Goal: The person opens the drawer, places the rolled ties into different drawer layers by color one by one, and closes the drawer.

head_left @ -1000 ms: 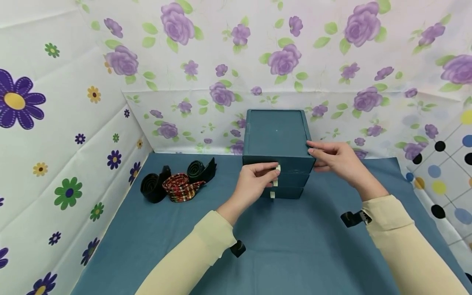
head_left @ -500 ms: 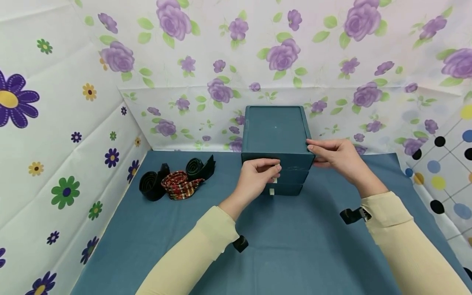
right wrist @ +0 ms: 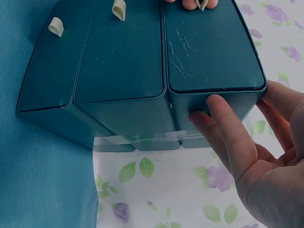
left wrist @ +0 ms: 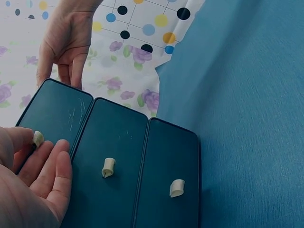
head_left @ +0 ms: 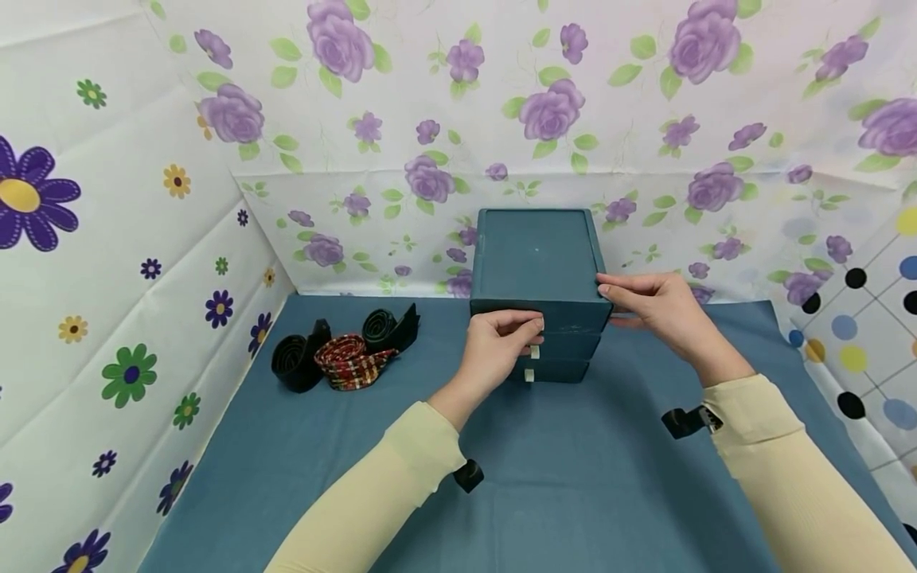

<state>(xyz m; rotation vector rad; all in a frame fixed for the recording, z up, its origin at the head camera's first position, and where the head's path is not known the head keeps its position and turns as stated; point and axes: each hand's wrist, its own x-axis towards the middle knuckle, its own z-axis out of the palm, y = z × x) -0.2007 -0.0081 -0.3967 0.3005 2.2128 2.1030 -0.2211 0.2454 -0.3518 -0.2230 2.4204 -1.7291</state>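
Note:
A teal three-drawer box (head_left: 533, 255) stands at the back of the blue cloth, all drawers closed. My left hand (head_left: 494, 346) is at the front of the top drawer and pinches its cream pull tab (left wrist: 37, 138) between thumb and forefinger. The middle tab (head_left: 534, 352) and the bottom tab (head_left: 528, 376) hang free below. My right hand (head_left: 652, 306) holds the box's upper right corner, thumb on the top edge. Its fingers (right wrist: 223, 128) lie flat against the side wall.
Three rolled ties (head_left: 344, 354), two dark and one red plaid, lie on the blue cloth (head_left: 573, 477) left of the box. Flowered walls close in the left, back and right sides. Black wrist straps (head_left: 684, 420) show on both sleeves.
My left fingers have closed over the top drawer's tab, which showed beside them a second ago. The right hand and the box have kept their place.

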